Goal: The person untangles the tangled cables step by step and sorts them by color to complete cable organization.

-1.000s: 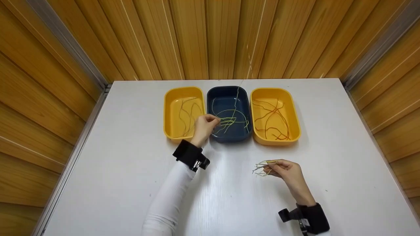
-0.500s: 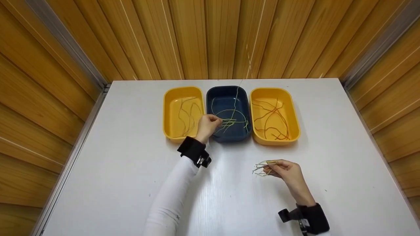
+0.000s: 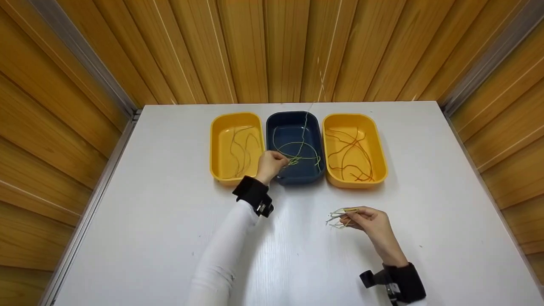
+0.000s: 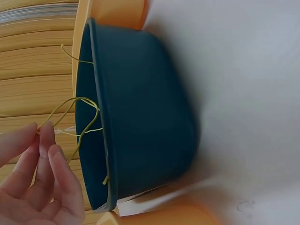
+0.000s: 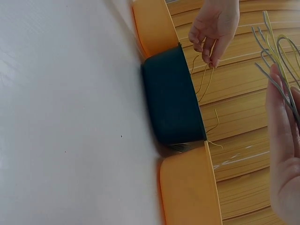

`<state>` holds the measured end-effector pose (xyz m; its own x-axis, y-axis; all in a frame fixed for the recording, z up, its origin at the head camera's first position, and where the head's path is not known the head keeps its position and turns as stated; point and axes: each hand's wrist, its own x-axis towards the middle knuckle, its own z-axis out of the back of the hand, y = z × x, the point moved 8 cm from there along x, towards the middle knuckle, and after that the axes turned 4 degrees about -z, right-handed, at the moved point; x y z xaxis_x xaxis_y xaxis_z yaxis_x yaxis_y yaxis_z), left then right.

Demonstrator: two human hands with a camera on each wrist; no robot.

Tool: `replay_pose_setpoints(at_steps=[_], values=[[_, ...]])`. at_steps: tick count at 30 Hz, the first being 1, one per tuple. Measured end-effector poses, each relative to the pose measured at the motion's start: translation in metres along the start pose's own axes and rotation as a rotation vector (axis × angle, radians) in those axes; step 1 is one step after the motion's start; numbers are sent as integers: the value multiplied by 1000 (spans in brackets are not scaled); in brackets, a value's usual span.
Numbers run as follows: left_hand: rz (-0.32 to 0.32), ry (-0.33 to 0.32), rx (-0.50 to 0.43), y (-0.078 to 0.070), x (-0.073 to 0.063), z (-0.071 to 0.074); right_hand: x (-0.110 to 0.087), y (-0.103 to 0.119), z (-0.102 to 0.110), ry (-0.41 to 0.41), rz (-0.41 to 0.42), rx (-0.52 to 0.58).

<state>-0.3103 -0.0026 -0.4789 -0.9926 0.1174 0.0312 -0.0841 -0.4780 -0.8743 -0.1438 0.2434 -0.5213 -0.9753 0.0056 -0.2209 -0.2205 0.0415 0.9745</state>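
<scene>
Over the near left part of the dark blue bin (image 3: 299,181), my left hand (image 3: 270,166) pinches a looped yellow-green string (image 4: 86,99) between thumb and fingertips. More yellow-green string (image 3: 302,143) lies curved inside that bin, and one end stands up above its rim in the left wrist view. My right hand (image 3: 374,225) is in front of the bins, above the white table, and holds a bundle of strings (image 3: 337,216) in grey and yellow tones. Loose ends and bends of the bundle (image 5: 276,51) stick out past the fingertips.
Left of the blue bin stands a yellow bin (image 3: 217,148) with thin tan strings (image 3: 243,148). The yellow bin on the right (image 3: 381,148) holds orange strings (image 3: 351,145). All three stand side by side on a white table (image 3: 170,178), before a wood-patterned wall (image 3: 284,51).
My left hand has shifted a little to the right and nearer. The string ends by its fingertips, spread out before, now bunch closer together. My right hand keeps its place with the bundle.
</scene>
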Motion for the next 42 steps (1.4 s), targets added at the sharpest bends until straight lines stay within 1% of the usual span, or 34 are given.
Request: replay_pose_setpoints(at_steps=[1,2,5,8,11,15,19,21,23,29,31,35,38,42], values=[[-4,0,4,0,0,0,0,0,0,-2,-8,-13],[-6,1,6,0,0,-1,0,1,0,-24,-36,-31],[-27,-3,17,1,0,-1,-1,2,0,-55,-75,-50],[-34,0,15,1,0,-2,-1,2,0,-64,-99,-57],[-26,5,17,2,0,-2,-1,2,-1,-65,-105,-53],[-11,11,-12,3,-2,-1,0,1,0,-66,-106,-51],[-27,21,-28,0,-5,2,-1,2,0,-64,-103,-55],[-46,24,-26,-2,-7,4,0,3,0,-67,-101,-52],[-57,30,-33,-4,-10,6,0,3,-1,-72,-101,-49],[-49,75,-62,-5,-22,9,1,4,-1,-89,-103,-53],[-67,84,-64,-7,-28,9,1,5,-1,-93,-101,-50],[-86,112,-96,-9,-36,9,1,8,-2,-98,-92,-39],[-81,136,-128,-9,-43,8,2,10,-3,-105,-90,-32],[-82,164,-144,-11,-53,8,3,13,-5,-114,-87,-25]])
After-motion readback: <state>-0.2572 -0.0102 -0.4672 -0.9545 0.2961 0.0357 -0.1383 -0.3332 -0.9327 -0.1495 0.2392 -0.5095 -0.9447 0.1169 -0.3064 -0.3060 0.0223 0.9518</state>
